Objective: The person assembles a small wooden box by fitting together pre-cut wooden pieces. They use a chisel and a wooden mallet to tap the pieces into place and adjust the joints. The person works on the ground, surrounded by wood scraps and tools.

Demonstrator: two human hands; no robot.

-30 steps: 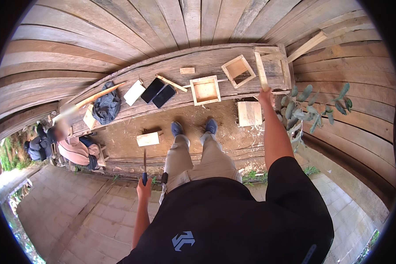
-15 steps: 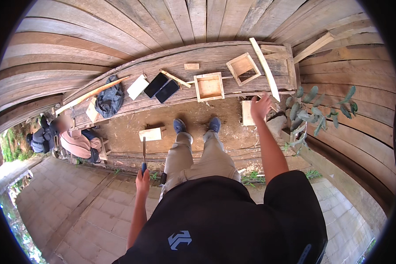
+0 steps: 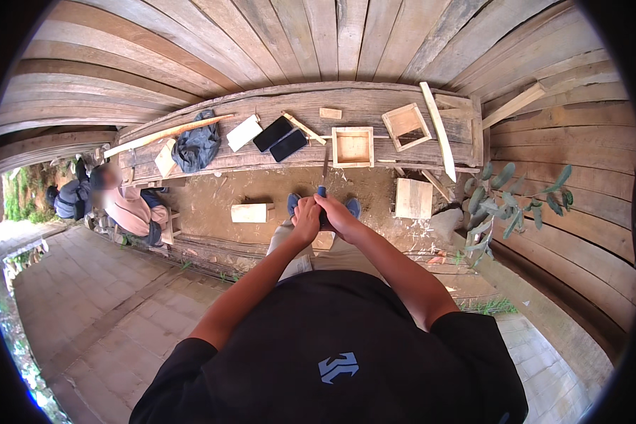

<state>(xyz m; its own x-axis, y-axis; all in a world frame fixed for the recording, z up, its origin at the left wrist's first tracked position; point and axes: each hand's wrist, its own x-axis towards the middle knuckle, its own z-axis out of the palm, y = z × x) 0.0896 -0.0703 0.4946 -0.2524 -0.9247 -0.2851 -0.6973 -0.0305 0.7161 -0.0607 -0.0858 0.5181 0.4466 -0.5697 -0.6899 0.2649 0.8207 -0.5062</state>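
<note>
Chisel (image 3: 324, 177) gripped in both hands, left hand (image 3: 306, 220), right hand (image 3: 340, 218).

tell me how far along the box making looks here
Done, by the look of it: two open square wooden boxes, one flat on the bench and one beside it. In hand: left hand and right hand together grip a blue-handled chisel-like tool. Seemingly left: loose pieces, a long slat, a small block and a board on the ground.
</note>
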